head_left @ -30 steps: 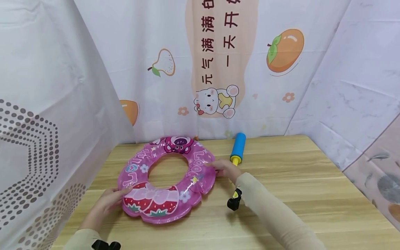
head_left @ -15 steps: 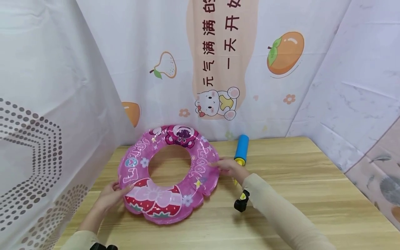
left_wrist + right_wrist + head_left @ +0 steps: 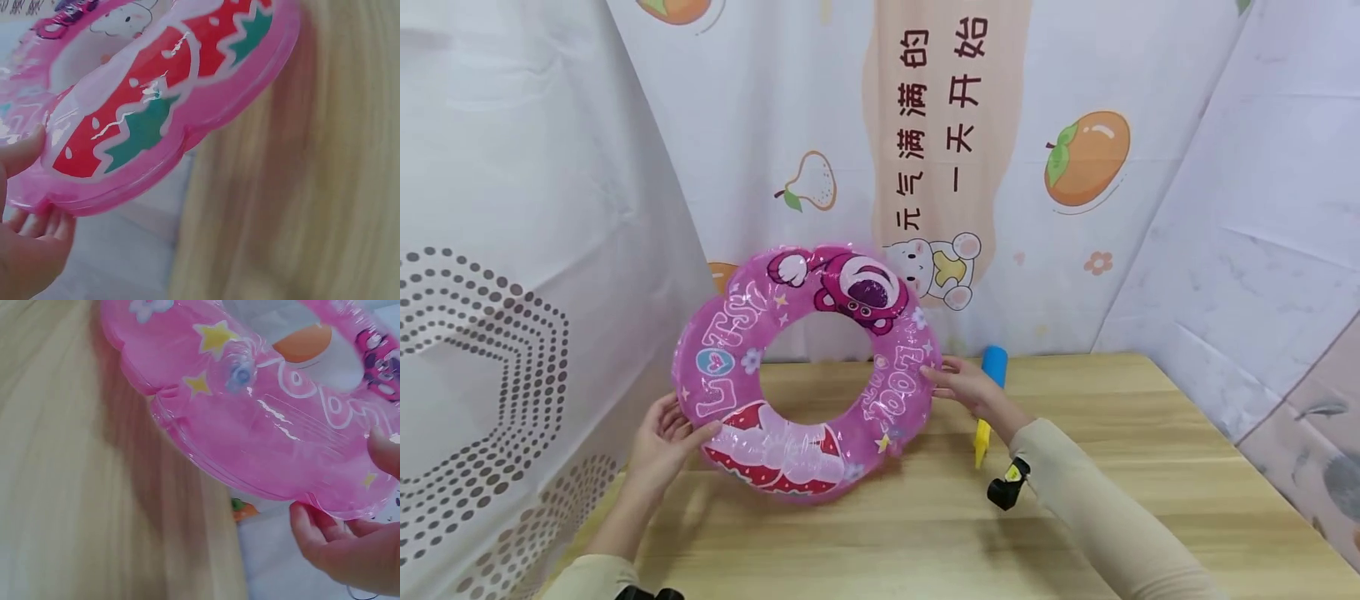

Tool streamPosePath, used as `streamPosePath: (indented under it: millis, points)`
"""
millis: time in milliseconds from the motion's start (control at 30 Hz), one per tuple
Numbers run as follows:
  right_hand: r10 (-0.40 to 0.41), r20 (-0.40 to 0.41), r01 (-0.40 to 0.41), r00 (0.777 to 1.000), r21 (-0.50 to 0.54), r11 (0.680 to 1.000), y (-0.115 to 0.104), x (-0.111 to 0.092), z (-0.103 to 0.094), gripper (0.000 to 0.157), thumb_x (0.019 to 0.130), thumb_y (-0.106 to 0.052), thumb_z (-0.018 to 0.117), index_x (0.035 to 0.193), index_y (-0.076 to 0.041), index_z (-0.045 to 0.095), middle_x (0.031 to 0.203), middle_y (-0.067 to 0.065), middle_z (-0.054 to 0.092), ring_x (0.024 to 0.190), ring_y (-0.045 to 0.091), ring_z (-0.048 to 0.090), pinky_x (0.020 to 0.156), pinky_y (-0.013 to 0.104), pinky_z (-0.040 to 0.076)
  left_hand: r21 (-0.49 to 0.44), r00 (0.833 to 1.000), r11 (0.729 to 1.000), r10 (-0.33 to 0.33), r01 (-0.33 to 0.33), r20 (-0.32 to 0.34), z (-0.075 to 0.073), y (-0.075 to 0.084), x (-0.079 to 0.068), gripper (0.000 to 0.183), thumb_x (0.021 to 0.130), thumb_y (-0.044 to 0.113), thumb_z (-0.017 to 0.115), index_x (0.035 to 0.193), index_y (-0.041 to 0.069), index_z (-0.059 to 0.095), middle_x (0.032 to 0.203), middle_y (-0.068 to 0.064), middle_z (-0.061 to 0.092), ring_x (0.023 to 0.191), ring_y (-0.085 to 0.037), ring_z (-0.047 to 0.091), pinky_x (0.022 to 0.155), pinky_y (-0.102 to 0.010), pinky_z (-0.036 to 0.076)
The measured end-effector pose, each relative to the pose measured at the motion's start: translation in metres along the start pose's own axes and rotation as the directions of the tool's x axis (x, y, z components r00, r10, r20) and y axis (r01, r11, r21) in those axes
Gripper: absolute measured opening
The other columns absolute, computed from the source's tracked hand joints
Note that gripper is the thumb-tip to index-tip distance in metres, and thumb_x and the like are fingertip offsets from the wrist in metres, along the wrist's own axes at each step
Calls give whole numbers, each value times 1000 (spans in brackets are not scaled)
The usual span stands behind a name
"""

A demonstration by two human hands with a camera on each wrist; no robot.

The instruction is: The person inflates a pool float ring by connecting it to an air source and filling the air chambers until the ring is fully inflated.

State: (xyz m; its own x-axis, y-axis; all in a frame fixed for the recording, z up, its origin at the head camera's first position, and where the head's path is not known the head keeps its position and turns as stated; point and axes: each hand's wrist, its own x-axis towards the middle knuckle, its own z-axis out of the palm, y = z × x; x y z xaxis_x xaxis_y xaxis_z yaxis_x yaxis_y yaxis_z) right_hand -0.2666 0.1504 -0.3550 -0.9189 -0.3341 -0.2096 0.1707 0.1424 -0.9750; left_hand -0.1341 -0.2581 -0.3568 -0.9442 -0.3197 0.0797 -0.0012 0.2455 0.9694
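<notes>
An inflated pink swim ring (image 3: 741, 354) with a bear and strawberry print is held tilted up, its printed face toward the head camera. My left hand (image 3: 662, 437) grips its left edge, thumb on the front and fingers behind. On the opposite edge my right hand (image 3: 973, 385) holds it the same way. In the right wrist view a bluish valve (image 3: 240, 374) shows on the ring's surface beside yellow stars. The left wrist view has the ring's strawberry part (image 3: 144, 128) close by, with the left hand (image 3: 31, 250) around the rim.
Behind my right hand a hand pump with a blue barrel (image 3: 995, 364) and yellow end (image 3: 982, 442) lies on the wooden table (image 3: 1112, 467). Printed white curtains (image 3: 820, 100) close in the back and both sides.
Both hands have raised the swim ring from lying low over the table to a steeper tilt, its far edge now high against the back curtain. The head view has tipped upward slightly.
</notes>
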Motion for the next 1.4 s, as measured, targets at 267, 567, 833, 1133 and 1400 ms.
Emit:
streamPosePath:
  millis: [267, 567, 833, 1133, 1400]
  points:
    - [-127, -86, 118, 988, -100, 988, -4, 0, -16, 57, 94, -20, 64, 143, -4, 41, 145, 24, 49, 124, 28, 57, 110, 43, 47, 116, 968, 967, 237, -227, -85, 6, 24, -8, 71, 78, -4, 77, 138, 7, 41, 109, 28, 49, 100, 11, 52, 88, 2, 43]
    - [-404, -14, 380, 915, -309, 872, 2, -10, -34, 58, 87, 0, 68, 139, 4, 44, 134, 30, 56, 119, 33, 61, 102, 37, 53, -162, 846, 853, 517, -496, 131, -7, 26, -9, 75, 65, -28, 69, 124, 16, 57, 116, 17, 64, 107, 6, 60, 94, -5, 47]
    - [-522, 245, 576, 817, -382, 723, 26, -29, -60, 49, 77, 5, 77, 120, 11, 55, 108, -2, 66, 97, -8, 61, 90, 14, 52, -94, 772, 859, 495, -503, 397, -17, 14, -20, 64, 67, -20, 73, 125, 4, 61, 117, 21, 66, 106, 8, 62, 91, -7, 50]
    - [-490, 460, 660, 740, -634, 403, 33, -43, -51, 71, 74, -12, 84, 136, 0, 51, 130, 16, 64, 118, 29, 63, 99, 47, 53, 182, 709, 734, 513, -655, 484, -24, -4, -30, 68, 63, -10, 81, 127, 0, 60, 128, 25, 59, 118, 19, 49, 94, -2, 44]
    - [-387, 539, 645, 748, -726, 236, 46, -49, -18, 77, 75, 0, 80, 143, -1, 44, 144, 15, 51, 132, 33, 50, 105, 45, 50, 538, 685, 434, 552, -723, 475, -25, -52, -36, 86, 50, -1, 88, 131, 5, 58, 126, -16, 65, 115, -18, 62, 92, -30, 56]
